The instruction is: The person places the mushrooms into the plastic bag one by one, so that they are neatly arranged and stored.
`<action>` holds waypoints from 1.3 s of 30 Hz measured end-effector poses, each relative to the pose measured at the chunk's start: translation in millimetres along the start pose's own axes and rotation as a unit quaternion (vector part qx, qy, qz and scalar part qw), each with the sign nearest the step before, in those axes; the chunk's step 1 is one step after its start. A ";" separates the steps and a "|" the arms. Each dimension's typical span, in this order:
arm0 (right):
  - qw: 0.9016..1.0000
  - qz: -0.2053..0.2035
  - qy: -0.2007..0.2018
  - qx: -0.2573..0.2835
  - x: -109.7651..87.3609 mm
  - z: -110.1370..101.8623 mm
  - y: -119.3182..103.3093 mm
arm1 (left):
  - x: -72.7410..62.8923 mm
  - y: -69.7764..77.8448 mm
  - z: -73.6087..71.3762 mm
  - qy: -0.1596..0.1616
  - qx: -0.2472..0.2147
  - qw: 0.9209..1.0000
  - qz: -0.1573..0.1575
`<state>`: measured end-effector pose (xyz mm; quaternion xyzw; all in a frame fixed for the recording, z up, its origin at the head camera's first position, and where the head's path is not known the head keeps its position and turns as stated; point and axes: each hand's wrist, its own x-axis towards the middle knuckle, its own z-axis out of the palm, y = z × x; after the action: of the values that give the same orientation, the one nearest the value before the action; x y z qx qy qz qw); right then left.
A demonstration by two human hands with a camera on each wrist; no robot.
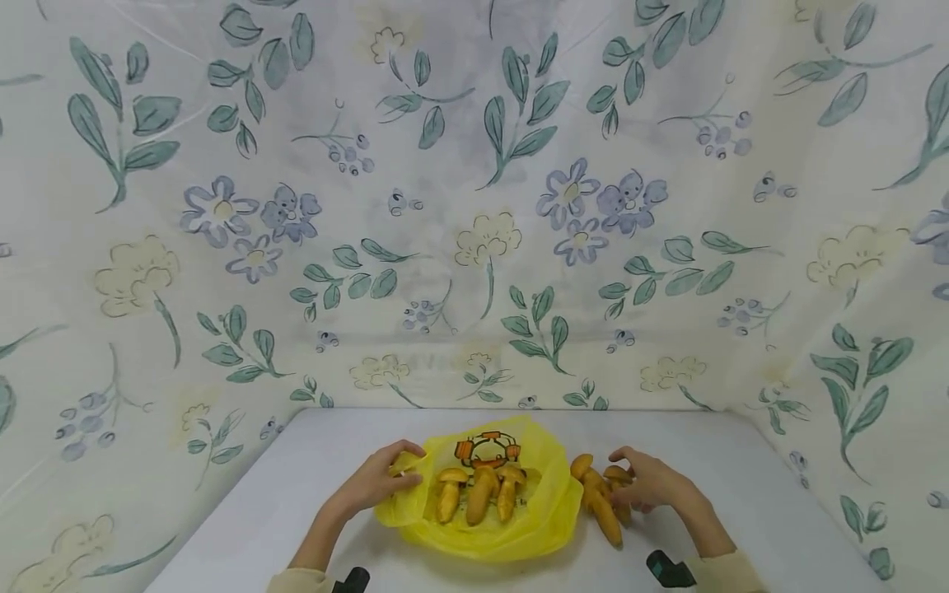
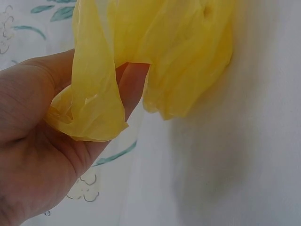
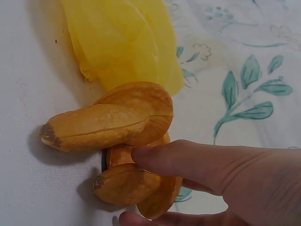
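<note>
My left hand (image 1: pixel 376 478) holds the edge of a yellow plastic bag (image 1: pixel 544 527). In the left wrist view a loop of the bag (image 2: pixel 96 106) runs between thumb and fingers. Three brown mushrooms (image 1: pixel 482 494) lie side by side on the bag, below its printed orange-and-black design. Right of the bag is a small pile of mushrooms, where my right hand (image 1: pixel 652 484) grips one mushroom (image 3: pixel 127 184) with the thumb on top and fingers on the far side. A longer mushroom (image 3: pixel 99 126) lies against it, its cap close to the bag.
A white table (image 1: pixel 245 543) carries everything. Behind and at both sides hangs a floral-patterned cloth (image 1: pixel 474 198) that meets the table's edges. Dark wrist cameras (image 1: pixel 667 568) sit near both sleeves.
</note>
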<state>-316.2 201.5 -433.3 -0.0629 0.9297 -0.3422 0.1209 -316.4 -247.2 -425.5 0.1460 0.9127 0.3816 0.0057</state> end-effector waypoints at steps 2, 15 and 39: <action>1.000 0.001 -0.003 0.003 0.3 0.0 0.1 | -0.4 -0.2 0.1 0.001 0.000 1.000 -0.001; 1.000 0.006 -0.021 0.008 -2.3 -1.7 -5.8 | -0.1 1.4 -0.2 0.006 -0.003 1.000 -0.005; 1.000 0.002 -0.002 0.011 -0.9 0.7 -1.3 | -0.7 1.1 2.7 0.002 -0.003 1.000 -0.013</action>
<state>-315.1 200.3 -432.8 -0.0606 0.9258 -0.3520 0.1240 -315.2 -244.8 -426.7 0.1327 0.9135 0.3845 0.0091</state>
